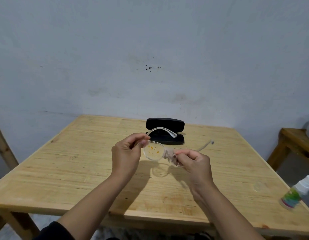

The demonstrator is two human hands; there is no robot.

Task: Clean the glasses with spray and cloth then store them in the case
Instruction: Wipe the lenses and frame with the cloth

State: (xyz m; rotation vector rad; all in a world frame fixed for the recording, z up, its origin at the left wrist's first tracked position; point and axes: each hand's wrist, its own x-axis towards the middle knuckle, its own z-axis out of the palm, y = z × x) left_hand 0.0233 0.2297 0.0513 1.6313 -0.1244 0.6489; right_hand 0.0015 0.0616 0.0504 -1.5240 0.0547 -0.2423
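Spray bottle (296, 194) at near right desk (81, 170) edge. Left hand (126, 153) fingers pinch glasses (152, 150) at hinge; right hand (196, 164) fingers rub cloth (170, 155) on other lens, midair. Light, brittle-looking, probably slick; hold by frame. Open case (165, 131) behind.

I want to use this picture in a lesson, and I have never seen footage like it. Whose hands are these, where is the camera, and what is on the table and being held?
There is no machine here: a person wears one camera on the head, looking down at their own two bare hands. The left hand pinches a pair of clear-framed glasses near the hinge. One lens shows orange specks. The right hand presses a small pale cloth against the other lens. Both are held above a wooden table. Behind them lies an open black case. A small spray bottle stands at the table's right edge.
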